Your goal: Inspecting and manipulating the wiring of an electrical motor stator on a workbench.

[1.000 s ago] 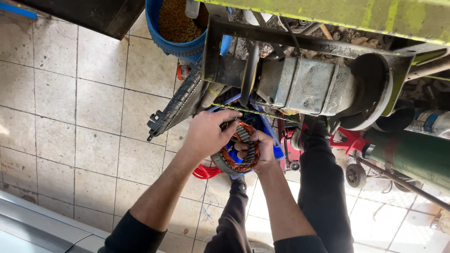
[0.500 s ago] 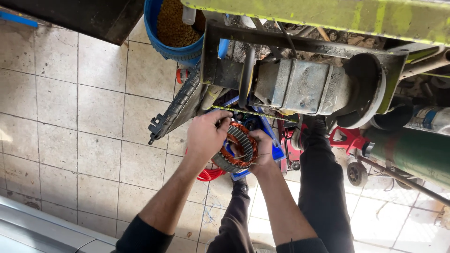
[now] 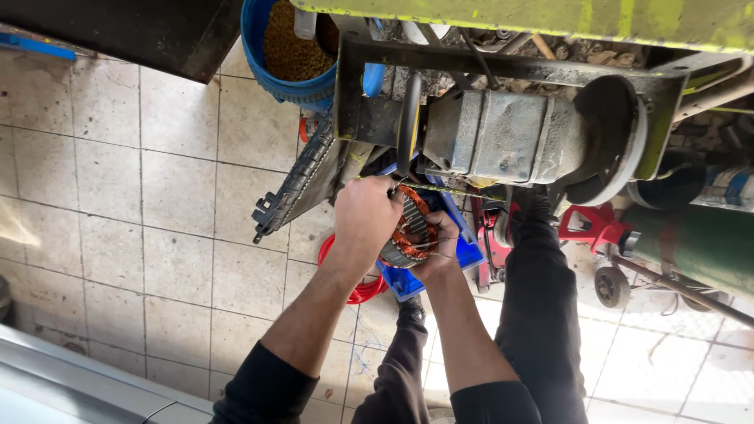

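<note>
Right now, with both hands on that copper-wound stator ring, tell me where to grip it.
Grip the stator ring by its ribbed outer rim, from opposite sides, as the left hand and right hand do. The rim is hard, ridged metal, so it likely gives purchase, while the copper windings fill the bore and look easy to damage. Keep fingers off them.

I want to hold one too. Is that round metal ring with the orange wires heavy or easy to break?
Probably heavy: the ring looks like solid ridged metal, and both the left hand and right hand grip it. Its thin wires look easily bent.
</note>
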